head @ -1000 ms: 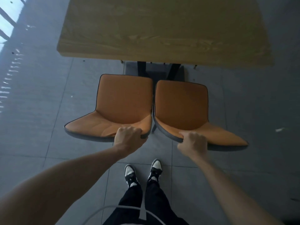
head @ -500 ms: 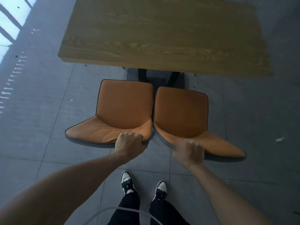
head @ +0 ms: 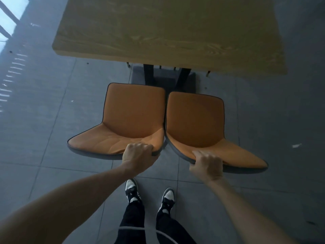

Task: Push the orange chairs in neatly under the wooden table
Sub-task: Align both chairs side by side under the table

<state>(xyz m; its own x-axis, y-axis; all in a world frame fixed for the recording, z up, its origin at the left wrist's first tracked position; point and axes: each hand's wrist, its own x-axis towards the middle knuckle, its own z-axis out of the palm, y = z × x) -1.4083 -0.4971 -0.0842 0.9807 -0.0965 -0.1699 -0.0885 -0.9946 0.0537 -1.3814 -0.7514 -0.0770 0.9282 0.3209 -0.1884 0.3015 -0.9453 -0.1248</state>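
Note:
Two orange chairs stand side by side on the floor, seen from above, facing the wooden table (head: 168,30). Their seat fronts stop short of the table's near edge, with a strip of floor between. My left hand (head: 138,156) is closed over the top rim of the left chair's (head: 133,111) backrest, near its right corner. My right hand (head: 207,164) grips the top rim of the right chair's (head: 195,118) backrest, near its left corner. The two chairs nearly touch along their inner sides. The chair legs are hidden under the seats.
The table's black base (head: 163,78) stands just beyond the chair seats. Thin legs of other chairs (head: 128,64) show under the table's edge. My feet in black-and-white shoes (head: 149,192) stand on grey floor tiles behind the chairs. A bright window (head: 8,18) lies at far left.
Both chairs have slid forward toward the table, with my hands staying on their backrests. My feet have stepped forward behind them.

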